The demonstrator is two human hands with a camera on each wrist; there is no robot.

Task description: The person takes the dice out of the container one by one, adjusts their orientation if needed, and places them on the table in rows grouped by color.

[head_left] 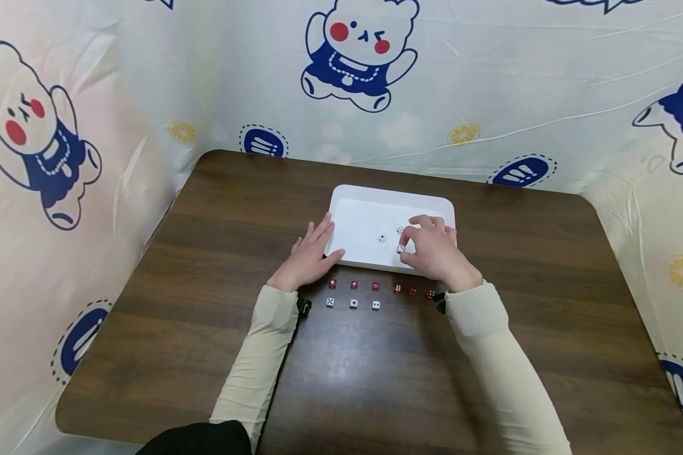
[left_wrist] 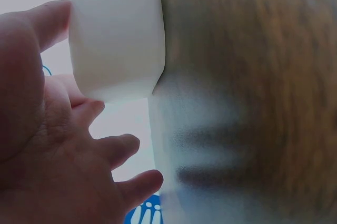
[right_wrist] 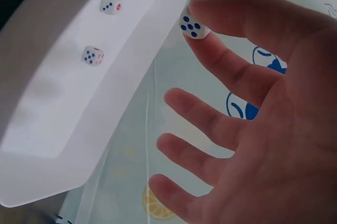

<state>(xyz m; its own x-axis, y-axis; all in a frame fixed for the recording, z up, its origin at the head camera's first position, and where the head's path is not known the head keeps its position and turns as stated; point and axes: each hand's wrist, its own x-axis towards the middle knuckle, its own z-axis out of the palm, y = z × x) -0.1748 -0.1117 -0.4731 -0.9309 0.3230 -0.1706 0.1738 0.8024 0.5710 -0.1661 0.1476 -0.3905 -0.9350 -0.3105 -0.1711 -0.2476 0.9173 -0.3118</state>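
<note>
My right hand is over the right part of a white tray, pinching a white die between thumb and index finger while the other fingers spread apart. Inside the tray lie two more white dice, one near the middle and another beside it. At the tray's left side, my left hand touches the rim with straight, spread fingers. Its thumb presses against the tray wall near the front corner.
In front of the tray runs a row of several red dice. Closer to me is a row of three white dice. All stand on a dark wooden table, with a printed curtain behind and at both sides.
</note>
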